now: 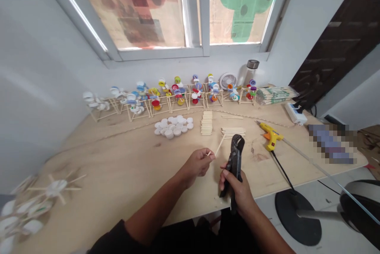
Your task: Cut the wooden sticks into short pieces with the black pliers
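Note:
My left hand [194,167] pinches a thin wooden stick [220,145] between thumb and fingers; the stick slants up and to the right. In my right hand [239,190] is a black hand cutter [236,155], held upright with its jaws at the top. The stick lies just left of the cutter, apart from its jaws as far as I can tell. Beyond the cutter rests a pile of sticks [233,131], with a few longer ones [232,117] behind. A neat stack of short sticks [206,122] sits left of it, beside a group of white bottle caps [173,126].
Small stick frames with coloured caps [179,95] line the back, near a small fan [228,81] and a glass bottle [251,72]. At right are a yellow glue gun [271,136], bagged sticks [276,95] and a power strip [296,114]. White-cap wheels [56,187] lie at left.

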